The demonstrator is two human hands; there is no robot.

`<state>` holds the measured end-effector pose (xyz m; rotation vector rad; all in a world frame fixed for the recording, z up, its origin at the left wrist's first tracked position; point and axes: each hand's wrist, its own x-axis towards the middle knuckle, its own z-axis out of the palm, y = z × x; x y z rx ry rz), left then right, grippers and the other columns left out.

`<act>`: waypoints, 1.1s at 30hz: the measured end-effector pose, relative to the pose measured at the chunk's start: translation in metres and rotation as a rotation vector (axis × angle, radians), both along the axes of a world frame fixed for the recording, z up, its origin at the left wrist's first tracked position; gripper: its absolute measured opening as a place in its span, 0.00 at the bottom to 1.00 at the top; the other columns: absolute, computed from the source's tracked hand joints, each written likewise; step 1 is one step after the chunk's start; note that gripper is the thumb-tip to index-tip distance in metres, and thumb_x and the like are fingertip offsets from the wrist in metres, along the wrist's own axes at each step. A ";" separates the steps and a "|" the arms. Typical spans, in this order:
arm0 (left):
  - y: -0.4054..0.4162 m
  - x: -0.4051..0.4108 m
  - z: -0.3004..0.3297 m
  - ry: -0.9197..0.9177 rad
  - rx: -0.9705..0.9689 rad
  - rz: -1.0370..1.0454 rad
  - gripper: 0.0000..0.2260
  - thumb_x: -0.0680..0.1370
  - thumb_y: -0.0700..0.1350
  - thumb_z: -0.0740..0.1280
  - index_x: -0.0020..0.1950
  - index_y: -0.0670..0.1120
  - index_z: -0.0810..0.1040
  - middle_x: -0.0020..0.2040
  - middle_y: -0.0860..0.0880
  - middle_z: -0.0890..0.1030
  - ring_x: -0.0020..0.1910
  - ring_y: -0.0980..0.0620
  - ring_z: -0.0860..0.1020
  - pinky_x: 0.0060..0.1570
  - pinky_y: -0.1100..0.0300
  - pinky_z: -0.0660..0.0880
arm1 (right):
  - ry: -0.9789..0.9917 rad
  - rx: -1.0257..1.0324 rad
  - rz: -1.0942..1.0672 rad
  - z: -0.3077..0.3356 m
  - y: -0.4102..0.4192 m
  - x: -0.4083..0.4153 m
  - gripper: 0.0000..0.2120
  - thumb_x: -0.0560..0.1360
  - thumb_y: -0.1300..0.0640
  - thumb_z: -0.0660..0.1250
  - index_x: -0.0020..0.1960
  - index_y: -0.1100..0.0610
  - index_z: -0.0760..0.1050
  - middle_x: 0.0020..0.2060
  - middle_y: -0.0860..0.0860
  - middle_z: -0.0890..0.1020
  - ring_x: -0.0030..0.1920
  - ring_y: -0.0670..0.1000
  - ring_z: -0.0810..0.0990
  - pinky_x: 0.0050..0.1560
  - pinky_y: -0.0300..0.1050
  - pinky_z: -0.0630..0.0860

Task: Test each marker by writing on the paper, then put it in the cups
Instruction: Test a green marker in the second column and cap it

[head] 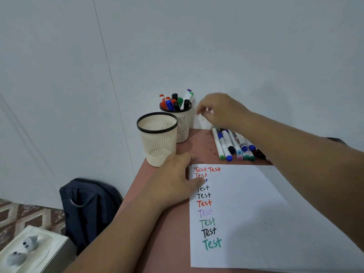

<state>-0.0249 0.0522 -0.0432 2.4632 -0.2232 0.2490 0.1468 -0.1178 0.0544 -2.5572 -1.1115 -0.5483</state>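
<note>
A white paper [256, 213] lies on the reddish table [169, 233], with "Test" written down its left side in several colours. My left hand [175, 180] rests flat on the paper's upper left edge, fingers straight. My right hand [218, 111] hovers blurred in the air just right of the far cup [182, 123], which holds several markers; its fingers hang loosely curled and hold nothing. The near cup [157, 138] looks empty. A row of several markers [234, 144] lies on the table behind the paper, under my right forearm.
A white wall stands close behind the cups. The table's left edge runs just beside the near cup. On the floor to the left sit a dark backpack [88, 209] and a white box [33, 251].
</note>
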 end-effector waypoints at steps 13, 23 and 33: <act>0.001 0.001 -0.001 -0.004 -0.003 0.003 0.23 0.73 0.58 0.74 0.67 0.59 0.72 0.57 0.60 0.73 0.58 0.62 0.70 0.58 0.61 0.71 | 0.288 -0.702 -0.192 -0.015 -0.013 -0.010 0.12 0.78 0.58 0.70 0.57 0.46 0.85 0.50 0.47 0.78 0.49 0.54 0.80 0.51 0.49 0.79; 0.000 -0.001 0.001 -0.128 -0.013 0.019 0.19 0.78 0.55 0.70 0.66 0.54 0.74 0.58 0.59 0.75 0.58 0.59 0.73 0.57 0.60 0.73 | 0.251 -0.689 -0.147 -0.022 -0.003 -0.019 0.09 0.79 0.56 0.68 0.53 0.43 0.81 0.50 0.47 0.81 0.44 0.50 0.78 0.52 0.47 0.79; -0.002 -0.004 0.000 -0.339 0.029 0.018 0.12 0.79 0.48 0.70 0.61 0.49 0.76 0.55 0.61 0.72 0.56 0.61 0.68 0.55 0.63 0.66 | 0.088 0.043 0.169 -0.013 -0.048 -0.075 0.05 0.75 0.54 0.76 0.49 0.52 0.82 0.38 0.45 0.83 0.38 0.48 0.80 0.41 0.49 0.77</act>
